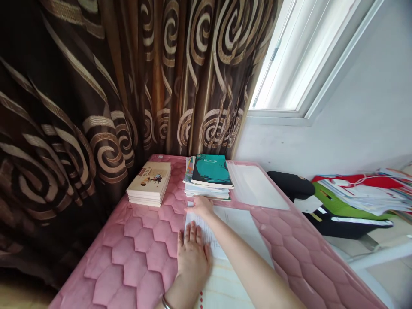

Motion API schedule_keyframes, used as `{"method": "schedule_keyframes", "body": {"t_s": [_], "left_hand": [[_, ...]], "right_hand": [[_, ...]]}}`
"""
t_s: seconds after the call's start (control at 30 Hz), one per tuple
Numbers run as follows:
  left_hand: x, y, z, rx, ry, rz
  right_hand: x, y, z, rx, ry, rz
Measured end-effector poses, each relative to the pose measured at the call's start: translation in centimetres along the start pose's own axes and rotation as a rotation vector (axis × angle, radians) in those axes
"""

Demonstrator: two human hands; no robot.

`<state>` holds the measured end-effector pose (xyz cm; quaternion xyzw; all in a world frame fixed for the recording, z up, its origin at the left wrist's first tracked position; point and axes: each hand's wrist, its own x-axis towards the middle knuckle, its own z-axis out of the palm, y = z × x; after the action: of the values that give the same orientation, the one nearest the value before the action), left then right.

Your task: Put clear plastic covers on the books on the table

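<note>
A large printed paper sheet (236, 219) lies on the pink padded tabletop in front of me. Lines of text show on its upper part, and its lower part is cream with a few red dots near the left edge. My left hand (193, 253) rests flat on the sheet's left side, fingers stretched forward, a silver bangle on the wrist. Reaching across, my right hand (202, 207) has its fingers closed at the sheet's far left corner, just in front of a stack of books. My right forearm covers part of the sheet.
A teal book (211, 171) tops the stack at the back. Cream books (149, 182) are piled to its left. A white translucent sheet (257, 184) lies at the back right. Beyond the table's right edge are papers and a green folder (337, 199). A brown curtain (180, 86) hangs behind.
</note>
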<state>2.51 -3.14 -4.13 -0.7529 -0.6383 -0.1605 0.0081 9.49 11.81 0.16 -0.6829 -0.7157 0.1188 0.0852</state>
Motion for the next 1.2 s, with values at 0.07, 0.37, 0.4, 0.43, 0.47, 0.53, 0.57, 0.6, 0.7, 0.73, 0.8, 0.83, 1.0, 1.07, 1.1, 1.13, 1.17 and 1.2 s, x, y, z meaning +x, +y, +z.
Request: {"method": "schedule_keyframes", "body": {"t_s": [0.07,0.37,0.4,0.43,0.47,0.53,0.57,0.6,0.7,0.73,0.8,0.83,1.0,1.07,1.1,1.13,1.17,1.2], "left_hand": [[0.0,0.0,0.0,0.001,-0.012,-0.007],[0.2,-0.1,-0.6,-0.031,-0.040,0.012],[0.2,-0.1,-0.7,-0.028,-0.052,0.010],[0.2,-0.1,-0.8,-0.025,-0.064,0.010],[0.3,-0.1,-0.9,-0.022,-0.072,0.012],[0.3,0.0,-1.0,-0.015,-0.073,0.011],[0.3,0.0,-1.1,-0.010,-0.069,0.006],[0.3,0.0,-1.1,-0.005,-0.064,0.000],[0.1,0.1,-1.2,0.010,-0.056,-0.019],[0.1,0.1,-1.2,0.013,-0.055,-0.023],[0.1,0.1,-1.3,0.012,-0.063,-0.025],[0.2,0.2,-1.4,0.008,-0.070,-0.024],[0.3,0.1,-1.8,-0.020,-0.103,-0.019],[0.3,0.1,-1.8,-0.022,-0.097,-0.012],[0.2,0.1,-1.8,-0.021,-0.088,-0.009],[0.2,0.2,-1.7,-0.018,-0.079,-0.009],[0.2,0.2,-1.6,-0.014,-0.070,-0.011],[0.1,0.2,-1.5,-0.009,-0.061,-0.013]], "right_hand": [[0.8,0.1,0.2,-0.009,0.031,0.026],[0.5,-0.4,1.5,-0.028,0.143,0.002],[0.0,-0.3,1.5,-0.026,0.148,-0.021],[-0.5,-0.3,1.6,-0.023,0.148,-0.043],[-1.0,-0.2,1.5,-0.019,0.142,-0.062],[-2.0,0.1,1.4,-0.009,0.108,-0.094],[-2.4,0.2,1.4,-0.002,0.081,-0.107],[-2.9,0.3,1.3,0.005,0.052,-0.120],[-3.7,0.4,1.0,0.021,-0.026,-0.142],[-3.7,0.4,0.9,0.021,-0.042,-0.140],[-3.6,0.3,0.7,0.015,-0.058,-0.121],[-3.5,0.2,0.5,0.011,-0.060,-0.108],[-1.7,0.0,-0.2,-0.018,-0.011,-0.037],[-0.8,0.0,-0.3,-0.023,0.027,0.000],[-0.4,0.0,-0.3,-0.025,0.045,0.018],[0.0,0.0,-0.2,-0.026,0.063,0.036],[0.3,0.1,-0.1,-0.026,0.081,0.051],[0.6,0.1,0.1,-0.027,0.098,0.063]]}}
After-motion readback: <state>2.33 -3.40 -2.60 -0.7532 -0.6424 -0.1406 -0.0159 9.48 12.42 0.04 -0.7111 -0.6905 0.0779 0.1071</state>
